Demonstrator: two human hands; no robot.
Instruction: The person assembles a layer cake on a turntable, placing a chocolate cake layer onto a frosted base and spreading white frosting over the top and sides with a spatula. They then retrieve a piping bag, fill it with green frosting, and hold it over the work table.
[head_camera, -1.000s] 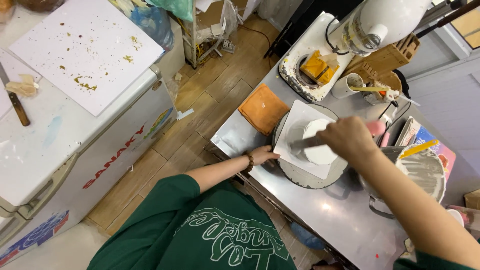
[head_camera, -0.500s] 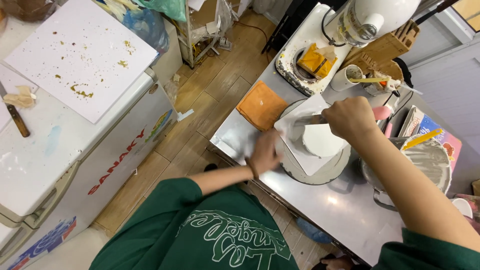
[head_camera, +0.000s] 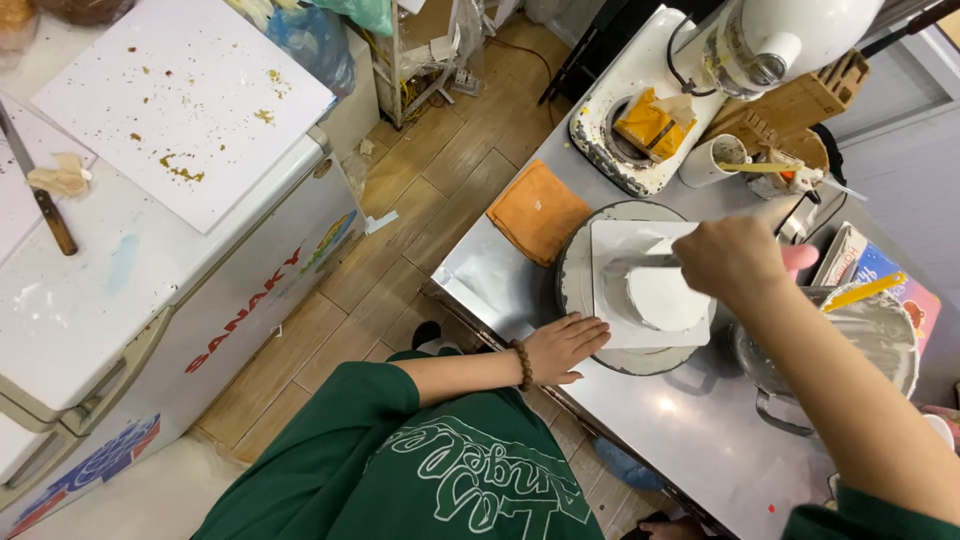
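A small round white cake (head_camera: 662, 298) sits on a white square board (head_camera: 612, 250) on a grey turntable (head_camera: 572, 272) on the steel table. My right hand (head_camera: 735, 262) grips a metal spatula (head_camera: 640, 262) whose blade lies flat against the cake's left side. My left hand (head_camera: 562, 347), a bead bracelet at its wrist, rests with fingers spread on the turntable's near rim.
An orange cloth (head_camera: 538, 212) lies left of the turntable. A white stand mixer (head_camera: 700, 70), a white cup (head_camera: 712, 160) and a wooden knife block (head_camera: 800, 105) stand behind. A metal bowl (head_camera: 880, 340) of white cream sits at right. A white chest freezer (head_camera: 130, 260) stands across the wooden floor.
My left hand slid along the turntable's near rim, to the left and back again. My right hand stayed at the cake with the spatula. The camera view shifted.
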